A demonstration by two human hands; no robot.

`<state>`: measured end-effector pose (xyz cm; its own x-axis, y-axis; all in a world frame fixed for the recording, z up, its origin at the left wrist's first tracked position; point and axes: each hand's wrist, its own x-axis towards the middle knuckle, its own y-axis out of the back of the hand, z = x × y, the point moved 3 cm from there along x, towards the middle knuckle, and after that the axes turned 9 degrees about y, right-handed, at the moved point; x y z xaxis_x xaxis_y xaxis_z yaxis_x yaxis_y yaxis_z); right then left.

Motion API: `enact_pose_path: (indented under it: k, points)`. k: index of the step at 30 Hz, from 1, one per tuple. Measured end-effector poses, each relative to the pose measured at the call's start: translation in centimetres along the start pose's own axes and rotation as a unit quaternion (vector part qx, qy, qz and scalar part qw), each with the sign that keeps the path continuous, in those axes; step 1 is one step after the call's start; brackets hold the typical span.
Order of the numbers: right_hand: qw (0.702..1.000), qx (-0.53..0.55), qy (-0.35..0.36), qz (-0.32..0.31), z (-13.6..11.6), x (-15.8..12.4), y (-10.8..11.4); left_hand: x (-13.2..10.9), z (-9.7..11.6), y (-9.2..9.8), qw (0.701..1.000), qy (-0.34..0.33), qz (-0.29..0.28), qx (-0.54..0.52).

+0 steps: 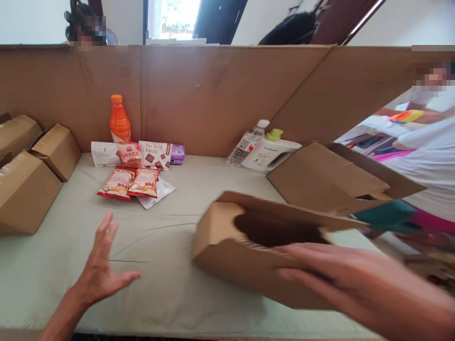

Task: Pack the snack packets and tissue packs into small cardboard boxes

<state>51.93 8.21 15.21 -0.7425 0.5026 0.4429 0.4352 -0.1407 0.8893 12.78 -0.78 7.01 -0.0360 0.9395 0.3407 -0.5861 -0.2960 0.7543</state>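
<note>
My left hand [101,270] is held over the pale green cloth, its fingers stretched upward and its thumb spread to the right, with nothing in it. On the right, my right hand [341,272] lies against the near side of an open-topped cardboard box [231,263]. Its fingers are stretched along the box's upper edge; both hand and box are somewhat blurred. The box sits slanted, and its dark inside shows. Beyond my left hand lie two red-and-white snack packets [119,183], a pink pouch [131,155] and a "Super Meal" pouch [155,152].
An orange drink bottle [120,121] and purple pack [177,154] stand by the cardboard wall [213,99]. A clear water bottle [248,143] leans beside a white jug [265,154]. More cartons [30,189] stand left, another [327,175] right. A person in white [426,161] is at right.
</note>
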Motion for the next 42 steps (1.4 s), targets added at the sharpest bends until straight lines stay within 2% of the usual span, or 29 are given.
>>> enact_pose_path:
  k: [2, 4, 6, 8, 10, 13, 14, 16, 18, 20, 22, 24, 26, 29, 32, 34, 36, 37, 39, 41, 42]
  points:
    - [0.991, 0.051, 0.068, -0.107, -3.9, 4.0, -1.2, 0.1, 1.1, -0.5, 0.995, -0.009, -0.062, -0.075]
    - [0.98, 0.061, 0.111, -0.153, -7.9, 8.1, -2.9, -0.1, 0.6, -0.2, 0.985, 0.029, -0.088, -0.144]
    - [0.972, 0.077, 0.144, -0.168, -11.2, 11.4, -4.2, -0.7, -0.8, 0.5, 0.974, 0.074, -0.095, -0.193]
    - [0.966, 0.127, 0.162, -0.156, -12.8, 13.3, -4.6, -1.6, -2.4, 1.3, 0.971, 0.103, -0.095, -0.195]
    - [0.962, 0.2, 0.148, -0.11, -11.9, 14.7, -4.1, -2.7, -3.8, 2.2, 0.974, 0.12, -0.096, -0.168]
    - [0.964, 0.257, 0.061, -0.011, -6.9, 17.0, -4.1, -3.9, -5.0, 3.4, 0.979, 0.129, -0.088, -0.131]
    - [0.966, 0.256, 0.034, 0.008, -4.8, 18.0, -4.9, -4.1, -5.3, 3.7, 0.981, 0.125, -0.085, -0.12]
    - [0.971, 0.239, 0.013, 0.005, -1.4, 20.2, -8.0, -4.5, -5.6, 4.3, 0.986, 0.111, -0.081, -0.095]
    - [0.975, 0.212, 0.052, -0.043, 0.1, 22.4, -12.6, -4.8, -5.8, 4.6, 0.989, 0.097, -0.081, -0.078]
    - [0.975, 0.16, 0.113, -0.107, -0.5, 24.1, -17.5, -5.2, -5.8, 4.7, 0.99, 0.097, -0.079, -0.069]
    - [0.971, 0.116, 0.15, -0.144, -2.3, 25.6, -21.5, -5.8, -5.7, 4.8, 0.989, 0.109, -0.078, -0.068]
    - [0.972, 0.108, 0.149, -0.144, -4.1, 27.0, -24.0, -6.4, -5.7, 4.7, 0.986, 0.132, -0.081, -0.068]
    - [0.976, 0.125, 0.127, -0.121, -5.0, 28.4, -25.0, -6.8, -5.7, 4.8, 0.982, 0.156, -0.081, -0.066]
    - [0.983, 0.159, 0.067, -0.058, -3.9, 30.5, -23.8, -6.8, -5.7, 4.9, 0.981, 0.163, -0.077, -0.071]
    - [0.979, 0.203, -0.001, 0.031, -0.8, 31.3, -20.3, -6.3, -5.9, 5.0, 0.984, 0.143, -0.074, -0.074]
    - [0.95, 0.283, -0.049, 0.123, 1.3, 30.2, -16.6, -5.9, -6.1, 5.0, 0.985, 0.135, -0.078, -0.07]
    - [0.907, 0.342, -0.083, 0.23, 2.8, 27.8, -12.4, -5.6, -6.3, 4.8, 0.986, 0.13, -0.085, -0.064]
    - [0.898, 0.334, -0.091, 0.273, 3.3, 26.2, -10.2, -5.5, -6.4, 4.7, 0.986, 0.128, -0.088, -0.061]
    - [0.916, 0.227, -0.096, 0.318, 3.6, 22.5, -6.6, -5.3, -6.7, 4.6, 0.988, 0.119, -0.082, -0.057]
    - [0.942, 0.078, -0.077, 0.318, 3.4, 18.8, -4.6, -5.2, -7.1, 4.4, 0.99, 0.114, -0.066, -0.056]
    - [0.951, 0.013, -0.057, 0.304, 3.2, 17.1, -4.6, -5.1, -7.3, 4.3, 0.99, 0.113, -0.062, -0.055]
